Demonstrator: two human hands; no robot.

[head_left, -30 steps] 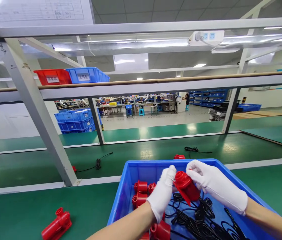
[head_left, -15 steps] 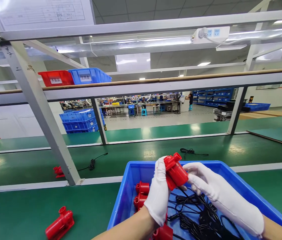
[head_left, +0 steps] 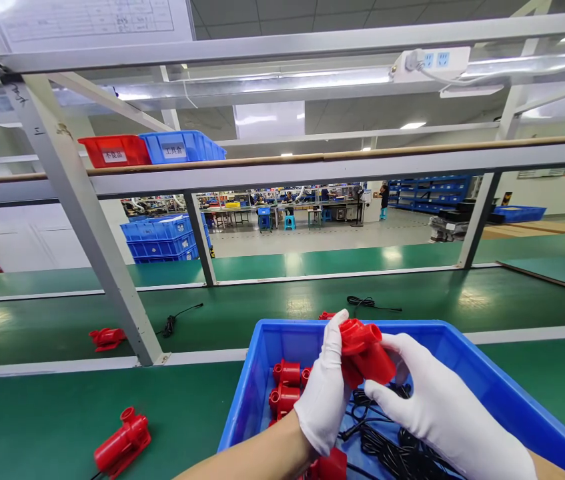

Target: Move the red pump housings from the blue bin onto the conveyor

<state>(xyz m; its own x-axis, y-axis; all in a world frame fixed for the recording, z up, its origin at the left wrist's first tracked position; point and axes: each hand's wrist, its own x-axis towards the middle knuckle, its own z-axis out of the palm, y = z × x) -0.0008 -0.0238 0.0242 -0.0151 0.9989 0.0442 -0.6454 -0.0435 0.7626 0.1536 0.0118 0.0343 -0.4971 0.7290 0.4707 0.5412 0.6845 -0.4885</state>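
Observation:
Above the blue bin [head_left: 235, 407], my white-gloved left hand [head_left: 329, 387] grips a red plastic air pump [head_left: 369, 360], its short round spout facing me and to the right. My right hand [head_left: 427, 400], also gloved, is closed around the pump's right end, with the thumb low and the fingers partly hidden behind it. Beneath my hands, several red pumps [head_left: 285, 400] lie along the bin's left side. Bundled black cables [head_left: 387, 447] fill the middle and right of its floor.
Left of the bin, another red pump [head_left: 125, 443] lies on the green bench. On the green strip beyond lie a red pump [head_left: 107, 339] and coiled cables [head_left: 171, 325]. A slanted metal post [head_left: 97, 220] rises at left. A red tray [head_left: 115, 152] and a blue tray [head_left: 179, 147] occupy the shelf.
The pump in my hands has turned, its spout swinging rightward and toward me. My right hand has come closer around its end. Items on the far strip have shifted left.

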